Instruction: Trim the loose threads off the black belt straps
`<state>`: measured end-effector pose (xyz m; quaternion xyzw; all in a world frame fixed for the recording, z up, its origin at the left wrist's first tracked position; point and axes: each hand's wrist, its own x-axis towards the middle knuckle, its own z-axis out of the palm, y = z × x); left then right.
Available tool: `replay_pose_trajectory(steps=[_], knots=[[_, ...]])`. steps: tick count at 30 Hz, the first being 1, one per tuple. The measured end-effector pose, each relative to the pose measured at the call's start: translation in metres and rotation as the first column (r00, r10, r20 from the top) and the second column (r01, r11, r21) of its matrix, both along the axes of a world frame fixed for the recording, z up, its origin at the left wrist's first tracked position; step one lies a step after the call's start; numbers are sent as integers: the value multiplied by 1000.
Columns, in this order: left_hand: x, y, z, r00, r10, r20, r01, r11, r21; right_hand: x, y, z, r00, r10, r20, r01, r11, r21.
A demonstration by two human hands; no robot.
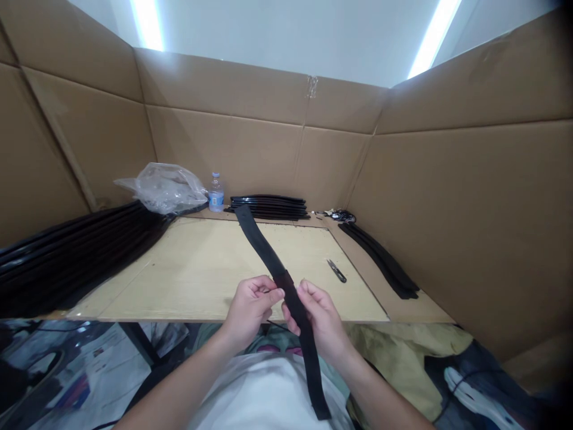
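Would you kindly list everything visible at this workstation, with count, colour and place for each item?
black strap: one, black, held over the board, running from the far edge down past the near edge
board: one, pale wood, centre of the desk
snips: one, dark, on the board to the right
strip stack: one stack, black, far edge by the cardboard wall
strip pile: one large pile, black, left side
loose strips: a few, black, right of the board
water bottle: one, clear with blue label, far left-centre
plastic bag: one, clear, beside the bottle
cardboard walls: brown, surrounding the desk
left hand: pinching the strap
right hand: gripping the strap
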<state>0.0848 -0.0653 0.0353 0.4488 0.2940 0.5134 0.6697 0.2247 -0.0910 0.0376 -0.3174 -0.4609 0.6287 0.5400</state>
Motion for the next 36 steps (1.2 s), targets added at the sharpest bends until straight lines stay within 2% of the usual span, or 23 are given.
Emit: replay_pose_trajectory(steps=[5,12,17,23,28,33,36], knots=[[0,1,2,998,69,10,-70,997,17,2,1,1,1000,16,13,-17,995,99],[-3,-1,6,997,81,-15,-80,994,70,4,5,-2,996,-28,82,13,983,182],[-6,-4,13,998,22,-66,-16,995,94,6,7,-4,992,31,123,-51,984,171],[-8,-7,17,996,-66,-67,71,994,82,9,1,7,984,139,115,-151,984,99],[-7,-7,13,989,-146,-22,147,986,80,9,-1,10,981,158,113,-167,983,74],[-7,-5,7,987,-160,-11,161,985,64,8,0,7,980,164,108,-179,972,149],[-8,-4,6,989,-145,-38,146,988,47,9,0,5,984,161,81,-172,974,147]])
